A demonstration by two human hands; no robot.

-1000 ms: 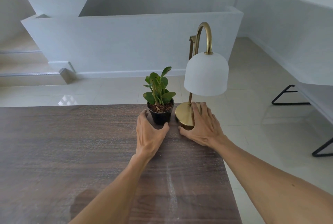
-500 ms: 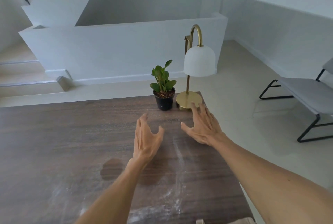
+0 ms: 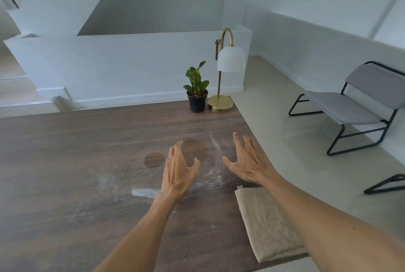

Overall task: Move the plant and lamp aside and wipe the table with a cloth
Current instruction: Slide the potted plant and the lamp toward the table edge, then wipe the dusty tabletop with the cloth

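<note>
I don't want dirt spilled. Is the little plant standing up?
Yes, upright. The plant sits flat on the table beside the lamp.

Cloth [image 3: 266, 225] partly under right forearm.

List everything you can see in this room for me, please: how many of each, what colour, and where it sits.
table: one, dark wood grain, fills the foreground
white residue: streaks, whitish, on the table near the hands
plant: one, green in a black pot, far right corner of the table
lamp: one, brass with a white shade, right of the plant
cloth: one, beige, folded at the table's right edge
chair: one, grey with a black frame, on the floor at right
left hand: one, open, above the table
right hand: one, open, above the table
</note>
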